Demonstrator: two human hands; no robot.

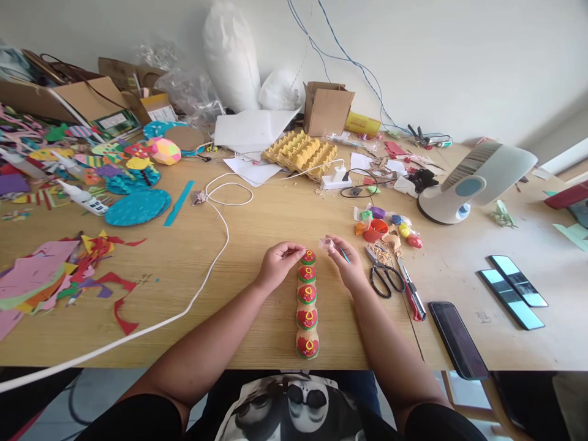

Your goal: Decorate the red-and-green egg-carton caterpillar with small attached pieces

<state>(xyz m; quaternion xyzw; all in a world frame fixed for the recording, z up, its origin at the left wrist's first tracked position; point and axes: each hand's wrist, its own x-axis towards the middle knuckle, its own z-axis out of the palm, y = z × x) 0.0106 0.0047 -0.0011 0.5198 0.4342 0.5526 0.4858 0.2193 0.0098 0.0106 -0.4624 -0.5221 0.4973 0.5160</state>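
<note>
A strip of egg carton cups (307, 306) stretches away from me down the middle, its bumps decorated with red, green and yellow pieces. My left hand (280, 266) is at the left of its far end, thumb and fingertips pinched together by the farthest bump. Whatever is in that pinch is too small to make out. Across from it, my right hand (348, 264) holds a small clear plastic piece (326, 243) between thumb and fingers. A thin blue stick (344, 255) also lies in the right hand.
Right of my arm are black scissors (387, 278), a red utility knife (413, 294), a phone (458, 340) and bagged clay around a red cup (375, 230). A white fan (473, 184) stands behind. A white cable (202, 300) crosses the left, near paper scraps (41, 269).
</note>
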